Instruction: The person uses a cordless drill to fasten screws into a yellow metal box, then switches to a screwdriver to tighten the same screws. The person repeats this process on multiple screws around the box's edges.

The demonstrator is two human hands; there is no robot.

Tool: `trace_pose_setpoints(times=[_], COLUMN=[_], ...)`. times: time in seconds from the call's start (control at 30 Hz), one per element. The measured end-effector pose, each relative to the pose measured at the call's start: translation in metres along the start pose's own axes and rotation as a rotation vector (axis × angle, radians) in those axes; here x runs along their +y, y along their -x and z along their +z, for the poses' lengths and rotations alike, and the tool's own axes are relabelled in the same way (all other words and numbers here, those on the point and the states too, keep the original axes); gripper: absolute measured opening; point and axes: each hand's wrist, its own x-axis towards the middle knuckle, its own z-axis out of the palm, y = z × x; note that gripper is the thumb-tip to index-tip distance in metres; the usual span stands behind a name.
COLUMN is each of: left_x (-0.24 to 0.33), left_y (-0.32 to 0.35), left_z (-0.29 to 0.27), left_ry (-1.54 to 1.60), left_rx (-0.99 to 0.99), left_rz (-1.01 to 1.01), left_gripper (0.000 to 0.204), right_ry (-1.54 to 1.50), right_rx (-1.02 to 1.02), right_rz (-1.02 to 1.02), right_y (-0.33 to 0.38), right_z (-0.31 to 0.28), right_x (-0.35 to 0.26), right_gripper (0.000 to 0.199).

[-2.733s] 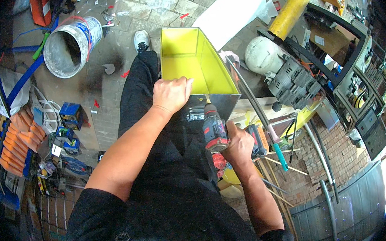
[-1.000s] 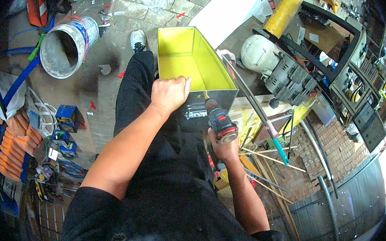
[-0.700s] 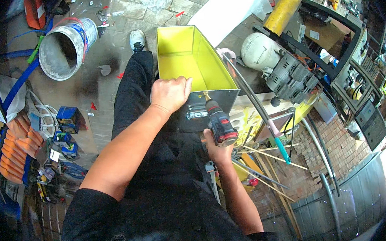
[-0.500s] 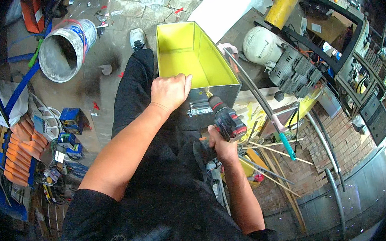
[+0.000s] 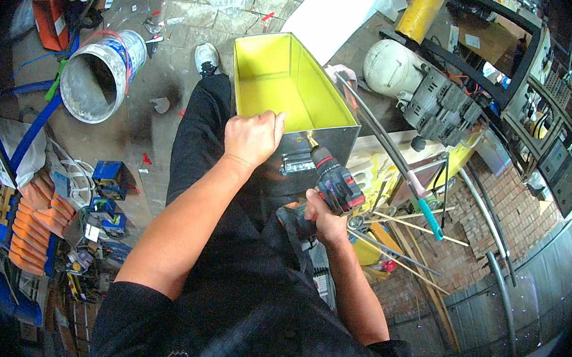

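Note:
A long open drawer (image 5: 264, 81), yellow inside and dark grey outside, stands in front of me with its near end close to my lap. My left hand (image 5: 254, 137) is closed over the near rim, fingers curled to the inside. On that end's outer face sits a shiny metal handle (image 5: 299, 164). My right hand (image 5: 326, 219) grips a cordless drill (image 5: 337, 183), black and red. Its gold-coloured bit reaches the outer face near the top rim, right of the handle; whether the tip has entered the metal cannot be made out.
A grey-white bucket (image 5: 94, 85) lies on its side at the left. Orange parts bins (image 5: 38, 231) stand lower left. At the right are a compressor with a white tank (image 5: 387, 66), a long pole with a teal grip (image 5: 431, 220) and thin wooden strips (image 5: 426, 286).
The view has shifted slightly. The drill has tilted a little in my right hand, its bit still at the drawer's end face. My left hand keeps its hold on the rim.

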Motion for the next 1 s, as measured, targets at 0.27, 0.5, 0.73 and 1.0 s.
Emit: trace_pose_setpoints(times=[0.27,0.5,0.73,1.0], left_x=[0.000,-0.001,0.001,0.002], left_y=[0.000,-0.001,-0.002,-0.004], left_z=[0.003,0.002,0.001,-0.001], left_ry=[-0.011,-0.023,0.021,-0.010], left_rx=[0.015,0.008,-0.043,-0.018], left_rz=[0.003,0.006,0.010,0.003], left_gripper=[0.044,0.043,0.041,0.041], right_ry=[-0.091,-0.138,0.448,0.774], right_rx=[0.019,0.018,0.152,0.054], right_rz=[0.042,0.056,-0.298,-0.240], right_y=[0.002,0.000,0.004,0.005], right_z=[0.009,0.006,0.003,-0.012], right_x=[0.000,0.008,0.012,-0.038], right_gripper=[0.018,0.018,0.021,0.040])
